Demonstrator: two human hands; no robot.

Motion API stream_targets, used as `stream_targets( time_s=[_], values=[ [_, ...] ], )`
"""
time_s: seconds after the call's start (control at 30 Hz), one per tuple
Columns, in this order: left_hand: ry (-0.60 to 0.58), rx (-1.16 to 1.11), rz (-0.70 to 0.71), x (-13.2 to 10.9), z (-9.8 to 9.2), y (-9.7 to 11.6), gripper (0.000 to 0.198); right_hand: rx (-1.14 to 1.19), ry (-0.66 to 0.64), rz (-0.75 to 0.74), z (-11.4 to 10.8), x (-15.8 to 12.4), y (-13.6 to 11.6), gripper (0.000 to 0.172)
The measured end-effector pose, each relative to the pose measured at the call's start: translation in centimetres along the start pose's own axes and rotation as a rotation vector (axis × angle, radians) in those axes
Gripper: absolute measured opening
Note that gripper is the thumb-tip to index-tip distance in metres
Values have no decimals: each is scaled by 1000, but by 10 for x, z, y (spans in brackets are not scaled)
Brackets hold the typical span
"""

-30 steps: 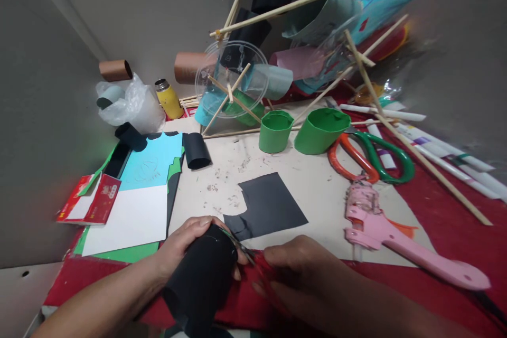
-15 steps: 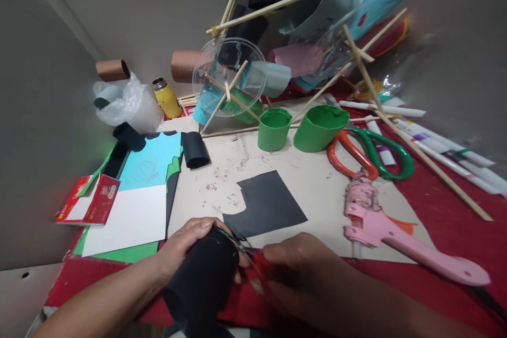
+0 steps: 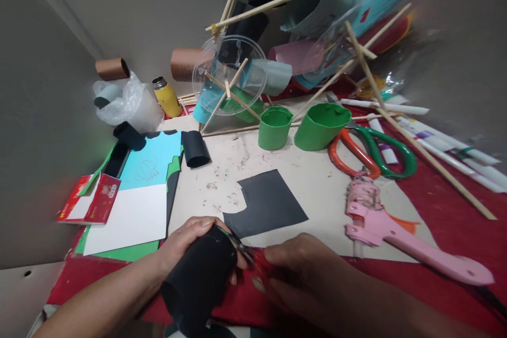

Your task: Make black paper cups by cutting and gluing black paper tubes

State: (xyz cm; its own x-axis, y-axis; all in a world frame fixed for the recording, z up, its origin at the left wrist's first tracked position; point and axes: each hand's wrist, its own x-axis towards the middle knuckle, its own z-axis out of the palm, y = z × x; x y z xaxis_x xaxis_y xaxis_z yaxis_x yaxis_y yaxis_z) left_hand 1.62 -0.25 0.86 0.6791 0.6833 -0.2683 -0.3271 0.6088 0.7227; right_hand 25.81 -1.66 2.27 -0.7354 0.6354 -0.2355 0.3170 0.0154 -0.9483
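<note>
A large black paper tube lies tilted in front of me, its wide lower end towards me. Around its far end curls my left hand, thumb on top and fingertips showing past the right side. My right hand is closed round the red handles of a pair of scissors. The scissor blades reach the tube's upper rim, near my left fingers; how far apart they stand is hard to make out. Just beyond lies a sheet of black paper with a curved notch in its left edge.
At right lie a pink glue gun and large scissors with orange and green handles. Two green paper cups stand before a stick frame. Paper sheets, a small black tube and a yellow bottle are at left.
My right hand and the scissors have shifted very slightly, with the blades still at the tube's rim. The tube's near end has tipped a little to the left.
</note>
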Motion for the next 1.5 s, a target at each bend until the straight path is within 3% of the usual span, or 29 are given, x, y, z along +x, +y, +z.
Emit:
stream_targets(
  time_s=[0.3,0.6,0.9,1.23,1.5],
  values=[
    [56,159,-76,-2,9,11,42,-58,16,16,1,-1,-1,12],
    [56,177,-79,-1,10,13,45,-71,9,3,-1,0,0,16],
    [78,125,-62,-5,9,11,56,-206,88,-5,0,-1,4,20],
    [106,319,-66,-5,10,17,58,-96,31,2,0,0,-1,13],
    [55,134,-137,-4,4,11,60,-152,28,3,0,0,4,16]
  ],
)
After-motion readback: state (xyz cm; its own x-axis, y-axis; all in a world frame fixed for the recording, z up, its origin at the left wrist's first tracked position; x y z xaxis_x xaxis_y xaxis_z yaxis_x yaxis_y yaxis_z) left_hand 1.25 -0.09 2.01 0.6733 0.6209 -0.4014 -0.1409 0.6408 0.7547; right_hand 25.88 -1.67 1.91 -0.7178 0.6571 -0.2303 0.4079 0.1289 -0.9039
